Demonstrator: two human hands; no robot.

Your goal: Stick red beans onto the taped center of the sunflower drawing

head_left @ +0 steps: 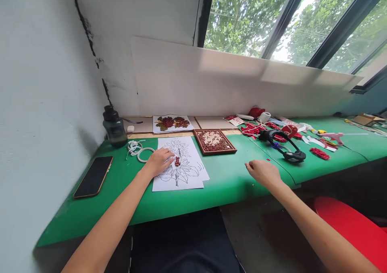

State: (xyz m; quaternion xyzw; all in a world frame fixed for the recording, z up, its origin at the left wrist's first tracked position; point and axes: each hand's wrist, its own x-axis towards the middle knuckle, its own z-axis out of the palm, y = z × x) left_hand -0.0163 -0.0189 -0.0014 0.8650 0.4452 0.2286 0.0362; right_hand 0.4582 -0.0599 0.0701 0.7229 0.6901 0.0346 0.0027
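A white sheet with a black-line flower drawing [190, 175] lies on the green table. My left hand [159, 161] rests on its left side, fingers stretched out beside a small cluster of red-brown beans [177, 161] at the flower's centre. Over the bare green surface to the right is my right hand [263, 172], its fingers curled in; whatever they may hold is hidden. Between and behind the hands stands a square wooden tray [215, 153] with many loose red-brown beans. Behind the sheet lies a picture of dark red and green flowers [172, 123].
At left are a phone [93, 176], a dark bottle [115, 128] and a white cable [134, 147]. On the right lie a black headset [286, 144], red trimmings [319, 153] and a pink glue gun [332, 137]. A red stool [347, 228] stands below the table edge.
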